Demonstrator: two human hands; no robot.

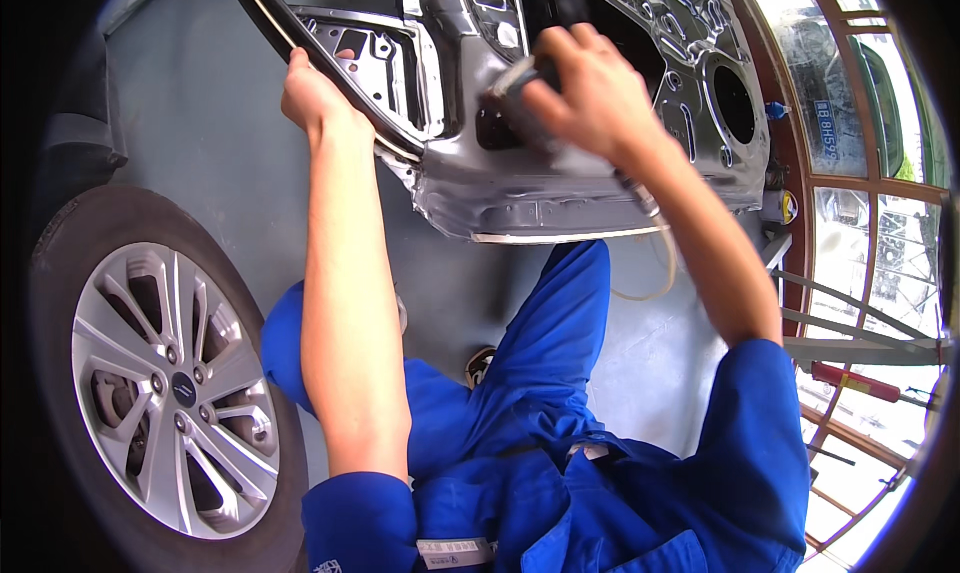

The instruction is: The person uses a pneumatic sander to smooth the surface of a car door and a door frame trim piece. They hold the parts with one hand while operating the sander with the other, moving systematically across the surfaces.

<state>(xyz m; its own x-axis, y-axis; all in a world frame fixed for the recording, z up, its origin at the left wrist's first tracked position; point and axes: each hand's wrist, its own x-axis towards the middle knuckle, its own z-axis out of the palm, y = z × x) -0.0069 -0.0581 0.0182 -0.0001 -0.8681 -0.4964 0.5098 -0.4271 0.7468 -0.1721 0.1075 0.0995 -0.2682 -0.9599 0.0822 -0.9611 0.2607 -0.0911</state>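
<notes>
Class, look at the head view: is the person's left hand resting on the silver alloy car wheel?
No: the left hand grips the black-edged frame of the bare grey metal car door, far above the silver alloy wheel.

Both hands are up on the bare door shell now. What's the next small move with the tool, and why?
Probably keep the left hand braced on the door's black edge strip and ease the grey tool in the right hand a little further along the bare metal door panel. The tool already sits against the panel beside the large opening, so a short, steadied stroke seems safest.

Bare grey car door (600, 188) – upright, grey tool (512, 83) against it
</notes>
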